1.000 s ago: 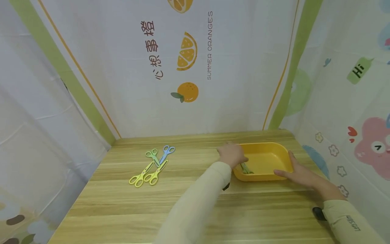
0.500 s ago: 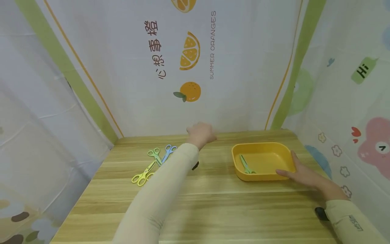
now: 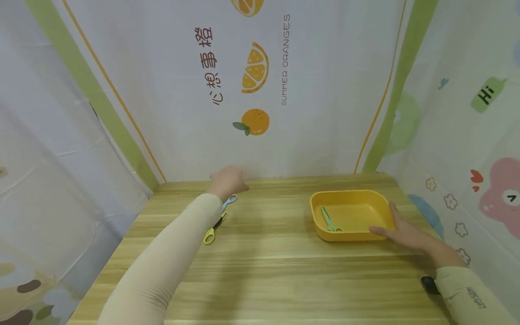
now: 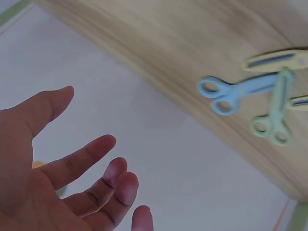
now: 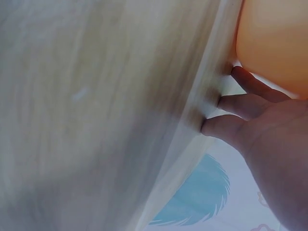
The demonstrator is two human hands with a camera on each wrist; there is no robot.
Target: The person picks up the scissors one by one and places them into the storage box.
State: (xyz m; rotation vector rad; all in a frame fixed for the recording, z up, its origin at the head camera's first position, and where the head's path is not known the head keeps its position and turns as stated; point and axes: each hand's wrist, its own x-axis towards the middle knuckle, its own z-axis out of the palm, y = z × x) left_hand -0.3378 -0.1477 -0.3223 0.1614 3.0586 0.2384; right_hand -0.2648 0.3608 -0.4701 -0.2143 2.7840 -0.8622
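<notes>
My left hand [image 3: 229, 181] is held above the scissors at the left back of the table, its fingers loosely spread and nothing in them. In the left wrist view, blue scissors [image 4: 260, 84], green scissors [image 4: 278, 108] and two yellow pairs, one of them these yellow scissors [image 4: 274, 60], lie close together, partly overlapping. The left arm hides most of them in the head view. My right hand [image 3: 404, 232] holds the right end of a yellow plastic box [image 3: 349, 236], thumb over the rim and fingers along the outside. Inside the box, green scissors [image 3: 327, 218] lean at the left.
The wooden table [image 3: 284, 280] ends at a white curtain [image 3: 317, 113] printed with oranges. Another patterned curtain [image 3: 438, 135] stands close on the right, near the box. Bare tabletop lies between the box and the loose scissors.
My left hand has left the box's left end and moved left to above the loose scissors. Green scissors stay behind in the box. The right hand keeps its place on the box.
</notes>
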